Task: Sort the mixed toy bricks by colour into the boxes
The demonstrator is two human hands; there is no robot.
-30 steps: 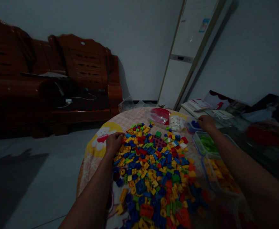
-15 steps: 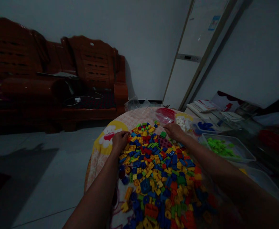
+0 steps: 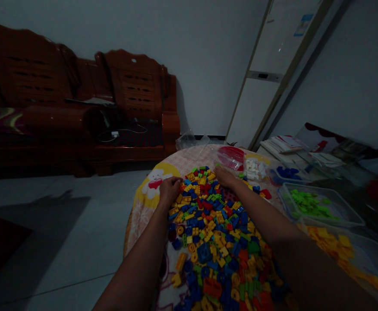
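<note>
A big heap of small plastic bricks (image 3: 215, 233) in blue, yellow, red and green covers a round table with a cartoon-print cloth (image 3: 150, 194). My left hand (image 3: 170, 188) rests on the heap's left edge. Its fingers are curled down among yellow and blue bricks, and what they hold is hidden. My right hand (image 3: 224, 176) lies at the far edge of the heap beside some green bricks. I see its back, and its fingers point away and are too dark to read. Both forearms stretch over the heap.
To the right stand clear trays of sorted bricks: red (image 3: 229, 155), white (image 3: 253, 168), blue (image 3: 286, 172), green (image 3: 308, 203) and yellow (image 3: 338, 246). A dark wooden sofa (image 3: 79, 112) stands at the back left and a tall white air conditioner (image 3: 266, 77) in the corner. Papers (image 3: 282, 144) lie at the right.
My right hand has come back from the blue tray at the right to the far edge of the heap. The left hand has stayed at the heap's left edge. The view has turned left.
</note>
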